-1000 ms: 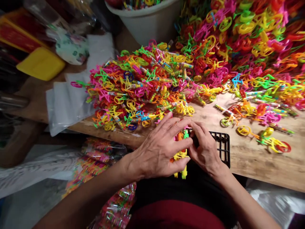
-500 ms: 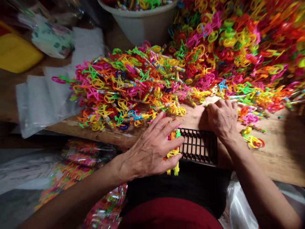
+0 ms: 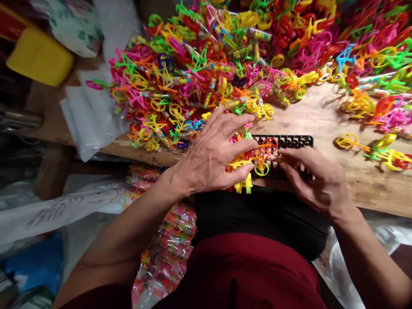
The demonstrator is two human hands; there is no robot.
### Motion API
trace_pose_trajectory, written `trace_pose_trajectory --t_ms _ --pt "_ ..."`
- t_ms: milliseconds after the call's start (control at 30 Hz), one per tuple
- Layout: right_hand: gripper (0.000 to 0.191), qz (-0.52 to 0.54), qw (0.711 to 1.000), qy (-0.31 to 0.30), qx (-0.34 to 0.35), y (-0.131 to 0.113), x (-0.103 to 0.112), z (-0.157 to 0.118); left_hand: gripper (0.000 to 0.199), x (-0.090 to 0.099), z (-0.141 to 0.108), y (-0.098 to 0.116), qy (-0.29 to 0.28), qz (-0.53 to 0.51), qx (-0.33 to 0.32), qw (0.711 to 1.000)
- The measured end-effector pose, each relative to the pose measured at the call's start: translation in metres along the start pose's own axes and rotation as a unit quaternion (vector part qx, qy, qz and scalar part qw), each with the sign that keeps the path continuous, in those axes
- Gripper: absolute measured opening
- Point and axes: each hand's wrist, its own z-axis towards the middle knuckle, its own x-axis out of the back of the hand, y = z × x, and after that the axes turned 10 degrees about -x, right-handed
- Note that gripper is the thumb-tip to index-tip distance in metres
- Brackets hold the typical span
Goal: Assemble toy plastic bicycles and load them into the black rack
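My left hand (image 3: pixel 212 156) lies palm down with its fingers spread, over a row of colourful plastic toys (image 3: pixel 243 187) at the left end of a black slotted rack (image 3: pixel 291 140). Between the thumb and fingers of my right hand (image 3: pixel 322 180) is a small plastic toy bicycle (image 3: pixel 262 171) with red and green wheels and an orange part. It sits over the rack, close to my left fingertips. The right hand's edges are slightly blurred. My left palm hides part of the toy row.
A large heap of similar toys (image 3: pixel 180 86) covers the back of the wooden table (image 3: pixel 317 105). A few loose toys (image 3: pixel 391 156) lie to the right. Clear plastic bags (image 3: pixel 93 124) hang over the left edge; filled bags (image 3: pixel 167 249) lie below. A yellow container (image 3: pixel 40 58) stands far left.
My right hand has come back from the edge of the heap to the rack with a toy bicycle. My left hand keeps its place on the toy row. The camera view has tilted down.
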Motion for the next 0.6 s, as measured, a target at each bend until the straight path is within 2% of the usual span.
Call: trace_pose_trajectory --t_ms 67,167,300,367,433,533,600 --pt "0.018 -0.077 0.997 -0.015 0.027 0.003 -0.005 -0.008 0.030 -0.001 0.001 0.001 -0.001 0.005 0.005 1.000" --pt "0.017 -0.177 0.983 -0.002 0.038 0.004 -0.011 -0.011 0.030 -0.002 0.001 0.002 -0.004 0.012 0.002 1.000" --pt "0.016 -0.226 0.974 -0.009 0.031 0.000 -0.010 -0.008 0.032 -0.002 0.001 0.003 0.001 0.018 -0.003 1.000" --pt "0.015 -0.198 0.980 -0.019 0.018 -0.002 -0.006 -0.009 0.032 -0.002 0.000 0.003 0.002 0.023 0.000 1.000" --pt "0.014 -0.147 0.989 0.000 0.012 -0.004 -0.001 -0.013 0.031 -0.002 0.000 0.003 -0.001 0.018 0.005 1.000" --pt "0.027 -0.055 0.997 0.046 0.024 -0.010 -0.003 -0.021 0.031 -0.002 0.001 0.003 -0.007 0.001 0.016 1.000" --pt "0.035 0.029 0.998 0.051 0.032 -0.017 -0.013 -0.023 0.030 -0.001 0.002 0.003 -0.011 -0.004 0.027 1.000"
